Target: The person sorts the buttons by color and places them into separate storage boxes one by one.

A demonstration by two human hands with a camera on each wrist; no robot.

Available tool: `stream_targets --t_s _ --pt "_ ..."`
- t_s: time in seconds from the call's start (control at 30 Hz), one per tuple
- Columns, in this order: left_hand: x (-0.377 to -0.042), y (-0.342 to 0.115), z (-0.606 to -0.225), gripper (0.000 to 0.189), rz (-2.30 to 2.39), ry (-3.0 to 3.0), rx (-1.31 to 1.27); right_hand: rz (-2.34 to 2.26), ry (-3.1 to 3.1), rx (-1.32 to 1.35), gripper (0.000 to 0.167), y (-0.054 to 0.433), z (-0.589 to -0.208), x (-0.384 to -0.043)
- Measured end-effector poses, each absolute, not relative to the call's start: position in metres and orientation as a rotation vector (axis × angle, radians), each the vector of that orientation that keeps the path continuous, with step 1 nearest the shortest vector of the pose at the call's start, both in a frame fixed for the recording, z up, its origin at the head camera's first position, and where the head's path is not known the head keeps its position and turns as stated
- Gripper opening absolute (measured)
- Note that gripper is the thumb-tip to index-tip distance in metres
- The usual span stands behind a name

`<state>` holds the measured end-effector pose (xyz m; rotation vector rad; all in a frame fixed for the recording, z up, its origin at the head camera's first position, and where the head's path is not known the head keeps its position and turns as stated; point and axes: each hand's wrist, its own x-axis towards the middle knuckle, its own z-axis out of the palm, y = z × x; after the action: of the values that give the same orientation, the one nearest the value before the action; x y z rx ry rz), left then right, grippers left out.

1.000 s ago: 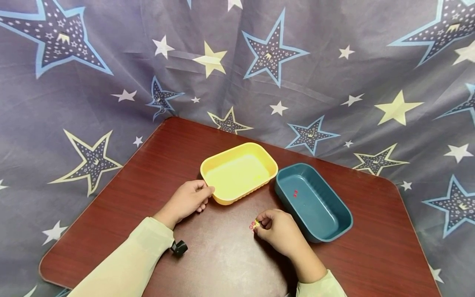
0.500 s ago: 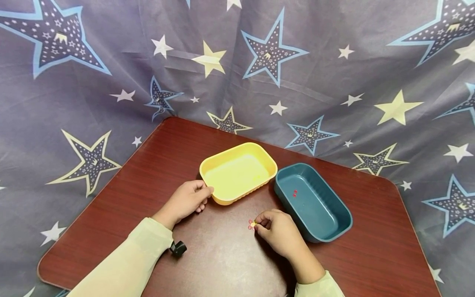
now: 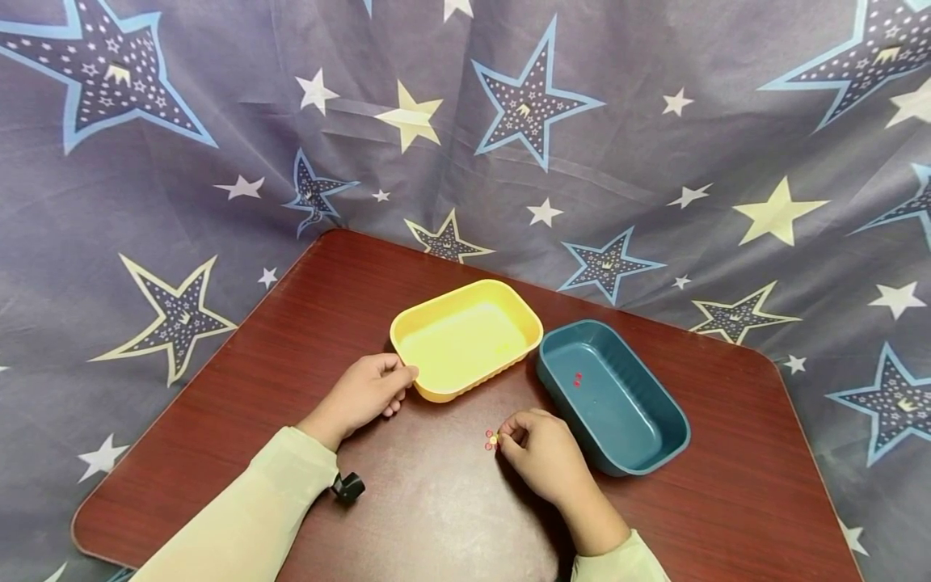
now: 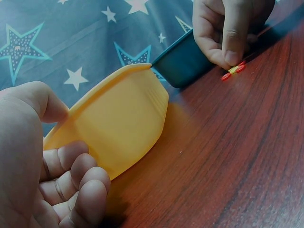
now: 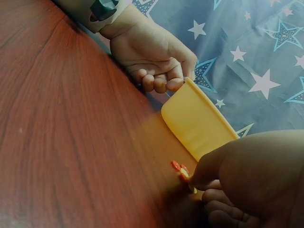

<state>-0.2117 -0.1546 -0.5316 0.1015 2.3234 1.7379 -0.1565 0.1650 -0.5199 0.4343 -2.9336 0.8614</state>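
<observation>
My left hand pinches the near-left corner of a yellow plastic bin, thumb at the rim and the other fingers curled beneath. In the left wrist view the bin's outer wall faces me. Between thumb and fingertips my right hand pinches a small flower-shaped piece with red petals and a yellow middle, low over the table. Part of the flower-shaped piece is hidden by the fingers. In the right wrist view its red petals stick out beyond the thumb.
A dark teal bin stands right of the yellow one, close beside it. Small red pieces lie inside it. Both bins rest on a reddish-brown table. A star-patterned curtain hangs behind. A black wrist mount sits at the left cuff.
The flower-shaped piece has turned slightly in my right fingertips and shifted a little to the left. My left hand and both bins keep their places.
</observation>
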Motion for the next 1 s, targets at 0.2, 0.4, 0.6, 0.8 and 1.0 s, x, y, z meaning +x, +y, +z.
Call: stream_targets --t_s 0.2,0.4,0.6,0.8,1.0 --pt "-0.2111 -0.1551 -0.531 0.042 1.734 2.32 0.092 0.851 -2.935 0.412 0.025 0.1641 -0.5209 -0.156" --pt "-0.2112 -0.1548 -0.532 0.042 1.741 2.321 0.098 0.881 -2.95 0.387 0.022 0.1644 -0.5218 -0.1567" --pt "-0.2116 -0.1547 -0.5326 0.042 1.736 2.326 0.098 0.902 -2.936 0.404 0.017 0.164 -0.5224 -0.157" --pt "-0.2119 -0.1549 -0.5325 0.041 1.735 2.326 0.1 0.914 -2.923 0.42 0.022 0.1644 -0.5226 -0.1572" --pt "-0.212 -0.1548 -0.5323 0.042 1.733 2.331 0.095 0.921 -2.901 0.458 0.028 0.1662 -0.524 -0.1583"
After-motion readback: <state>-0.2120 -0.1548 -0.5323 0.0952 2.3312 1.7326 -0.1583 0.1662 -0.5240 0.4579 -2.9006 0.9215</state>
